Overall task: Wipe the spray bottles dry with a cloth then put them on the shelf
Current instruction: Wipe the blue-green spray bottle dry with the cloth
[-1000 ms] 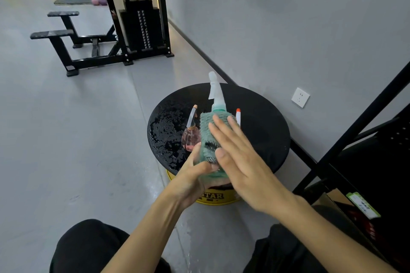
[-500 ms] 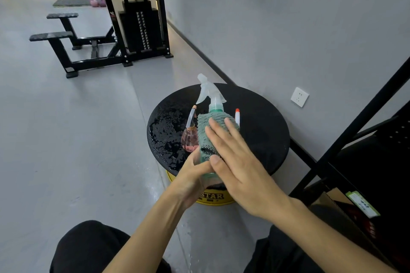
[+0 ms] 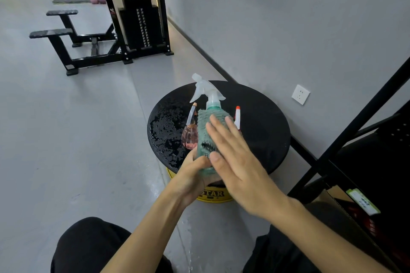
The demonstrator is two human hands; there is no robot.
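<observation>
above wet table (image 3: 266, 117), left fingers (image 3: 200, 160) grip bottle (image 3: 213, 104); straight right fingers (image 3: 224, 137) press cloth (image 3: 205, 124) onto it.

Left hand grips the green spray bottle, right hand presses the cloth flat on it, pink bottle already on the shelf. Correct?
Not quite. In the head view the pink bottle stands on the wet black table beside the green spray bottle, not on the shelf. The left hand's grip and the right hand pressing the cloth are as you say.

Spray bottle (image 3: 213, 105) in cloth (image 3: 207, 127) between left hand (image 3: 191, 180) and right hand (image 3: 240, 168)
</observation>
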